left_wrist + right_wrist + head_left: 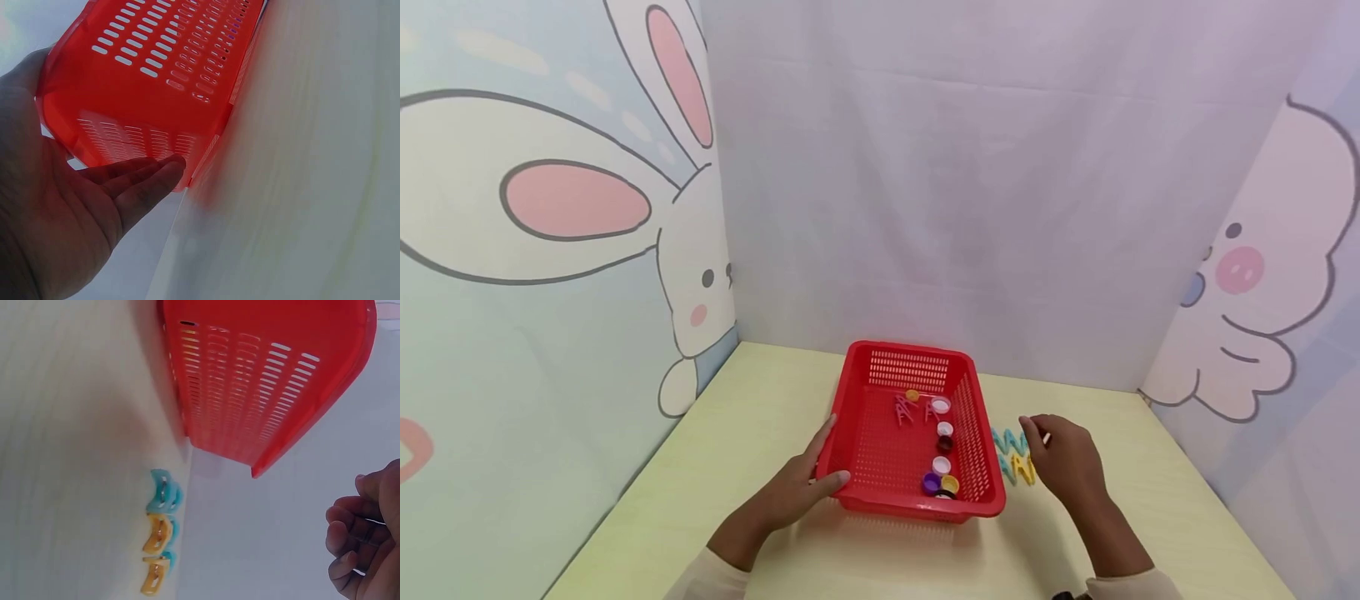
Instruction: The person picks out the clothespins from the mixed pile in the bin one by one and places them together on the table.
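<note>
A red basket [917, 506] holds several caps, among them a purple cap [931, 483], and pink clips [903, 410]. My left hand [790, 492] grips its left side near the front corner, thumb over the rim; in the left wrist view the fingers of that hand [75, 206] lie along the outside wall. To the basket's right, turquoise clips [1009, 442] and yellow clips [1024, 468] lie in rows on the table. My right hand [1067, 461] hovers just above and right of them, fingers loosely curled round nothing; the right wrist view shows this hand [369, 537] apart from the clips [164, 490].
The pale yellow table [775, 379] meets a plain light curtain [962, 208] at the back. Panels with cartoon animals stand on the left [550, 333] and the right [1292, 467].
</note>
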### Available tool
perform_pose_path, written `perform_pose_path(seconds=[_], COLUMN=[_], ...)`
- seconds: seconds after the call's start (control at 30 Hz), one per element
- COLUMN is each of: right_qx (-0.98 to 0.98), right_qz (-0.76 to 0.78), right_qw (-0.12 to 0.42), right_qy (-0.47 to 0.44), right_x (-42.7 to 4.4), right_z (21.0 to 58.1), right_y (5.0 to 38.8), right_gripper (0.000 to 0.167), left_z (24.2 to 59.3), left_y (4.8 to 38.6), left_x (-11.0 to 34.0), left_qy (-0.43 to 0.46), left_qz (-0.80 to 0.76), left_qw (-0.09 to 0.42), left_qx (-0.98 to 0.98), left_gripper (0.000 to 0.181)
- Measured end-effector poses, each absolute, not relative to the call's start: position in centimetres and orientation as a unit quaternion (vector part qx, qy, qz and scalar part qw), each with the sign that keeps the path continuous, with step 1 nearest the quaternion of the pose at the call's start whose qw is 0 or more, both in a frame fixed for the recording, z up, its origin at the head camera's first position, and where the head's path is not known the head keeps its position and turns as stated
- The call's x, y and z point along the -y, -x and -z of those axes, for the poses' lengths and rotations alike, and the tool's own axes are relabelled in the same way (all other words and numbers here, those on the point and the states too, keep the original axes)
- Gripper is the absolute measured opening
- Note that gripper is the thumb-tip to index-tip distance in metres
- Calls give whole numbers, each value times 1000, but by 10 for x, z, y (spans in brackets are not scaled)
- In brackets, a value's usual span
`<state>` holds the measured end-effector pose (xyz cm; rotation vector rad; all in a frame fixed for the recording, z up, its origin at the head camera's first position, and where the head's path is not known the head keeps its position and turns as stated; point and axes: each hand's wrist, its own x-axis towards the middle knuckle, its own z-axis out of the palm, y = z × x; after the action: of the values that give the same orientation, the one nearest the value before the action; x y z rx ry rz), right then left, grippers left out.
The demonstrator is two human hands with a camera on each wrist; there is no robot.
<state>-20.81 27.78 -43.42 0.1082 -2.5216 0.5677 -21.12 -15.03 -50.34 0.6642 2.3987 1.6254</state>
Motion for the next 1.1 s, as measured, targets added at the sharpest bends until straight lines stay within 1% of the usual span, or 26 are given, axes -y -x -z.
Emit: perform_pose_path(seconds=[0.1, 0.2, 0.33, 0.5, 0.63, 0.7, 0.77, 0.93, 1.1], right_qx=[937, 942, 957, 971, 974, 974, 975, 980, 980], right_qz=[-199, -192, -184, -172, -150, -142, -140, -126, -84], right_qw=[280, 265, 211, 137, 110, 98, 78, 17, -13], right_qy=[-69, -82, -79, -94, -129, -144, -156, -151, -180], right_x=[-271, -261, -245, -226, -216, -211, -208, -204, -193], right_z=[424, 414, 402, 400, 405, 407, 408, 412, 416], right_y=[211, 214, 219, 234, 249, 255, 261, 270, 282], right_gripper=[18, 18, 25, 31, 27, 27, 29, 36, 31], left_z=[503, 503, 504, 502, 501, 501, 502, 503, 501], left_y=[211, 211, 212, 211, 212, 212, 212, 213, 211], left_x=[151, 151, 152, 151, 152, 152, 151, 145, 149], left_qy=[-224, -222, -220, -219, -219, -215, -214, -228, -217], left_qz=[-545, -549, -554, -550, -548, -549, -553, -554, -550], left_qw=[84, 87, 89, 88, 87, 85, 85, 95, 88], left_qx=[-804, -801, -798, -801, -803, -803, -800, -795, -801], left_gripper=[104, 105, 107, 108, 108, 108, 108, 106, 109])
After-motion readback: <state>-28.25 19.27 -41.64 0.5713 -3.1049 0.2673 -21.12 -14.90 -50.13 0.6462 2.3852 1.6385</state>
